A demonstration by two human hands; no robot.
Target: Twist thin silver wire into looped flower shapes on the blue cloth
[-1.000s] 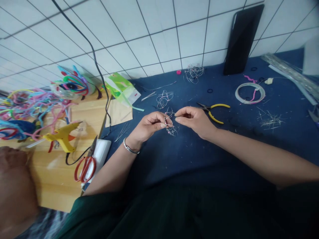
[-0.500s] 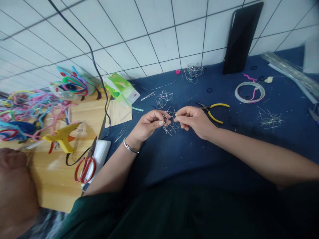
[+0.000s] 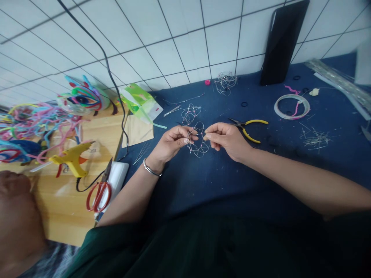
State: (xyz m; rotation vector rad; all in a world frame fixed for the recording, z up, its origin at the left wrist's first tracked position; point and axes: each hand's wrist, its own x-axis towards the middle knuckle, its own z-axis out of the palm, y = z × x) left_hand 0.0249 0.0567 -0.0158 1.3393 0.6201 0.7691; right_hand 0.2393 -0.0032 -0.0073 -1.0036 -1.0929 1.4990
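Between my hands is a piece of thin looped wire (image 3: 199, 148) with small pinkish beads on it. My left hand (image 3: 173, 143) pinches its left side between thumb and fingers, and a bracelet sits on that wrist. My right hand (image 3: 223, 139) is closed in a pinch at the right edge of the loops, its fingertips together on the wire. Just beyond my hands a similar wire loop piece (image 3: 191, 114) lies on the dark blue cloth (image 3: 197, 193). Pliers with yellow handles (image 3: 251, 129) rest to the right of my right hand.
A wire tangle (image 3: 226, 82), a pink bit (image 3: 207, 82) and a leaning black tablet-like slab (image 3: 284, 42) are by the tiled wall. Right are a wire coil (image 3: 276, 110) and cut wires (image 3: 315, 138). Left are scissors (image 3: 98, 196), a yellow glue gun (image 3: 71, 157) and another person's limb (image 3: 20, 220).
Both hands stay nearly in place. The wire loops between them have tilted slightly, and the view has shifted a little.
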